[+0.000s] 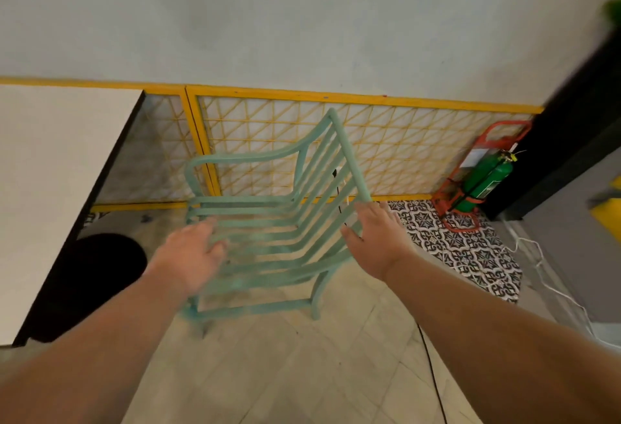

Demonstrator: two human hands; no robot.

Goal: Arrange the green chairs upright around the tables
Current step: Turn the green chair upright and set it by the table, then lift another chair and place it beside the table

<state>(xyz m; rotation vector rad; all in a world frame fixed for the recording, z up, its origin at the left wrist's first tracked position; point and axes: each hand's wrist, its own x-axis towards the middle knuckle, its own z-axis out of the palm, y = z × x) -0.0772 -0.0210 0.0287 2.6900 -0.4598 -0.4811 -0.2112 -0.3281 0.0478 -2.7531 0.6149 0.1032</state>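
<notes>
A pale green slatted metal chair stands on its legs on the tiled floor, its seat facing left toward the white table and its backrest leaning to the right. My left hand, blurred and with spread fingers, is at the seat's near front corner. My right hand has straight fingers at the lower end of the backrest's near side rail. Neither hand plainly wraps a bar. The chair's near armrest is hidden behind my hands.
The table's black round base sits left of the chair. A yellow lattice panel lines the wall behind. A green fire extinguisher in a red stand and a black column stand at right. Cables trail on the floor.
</notes>
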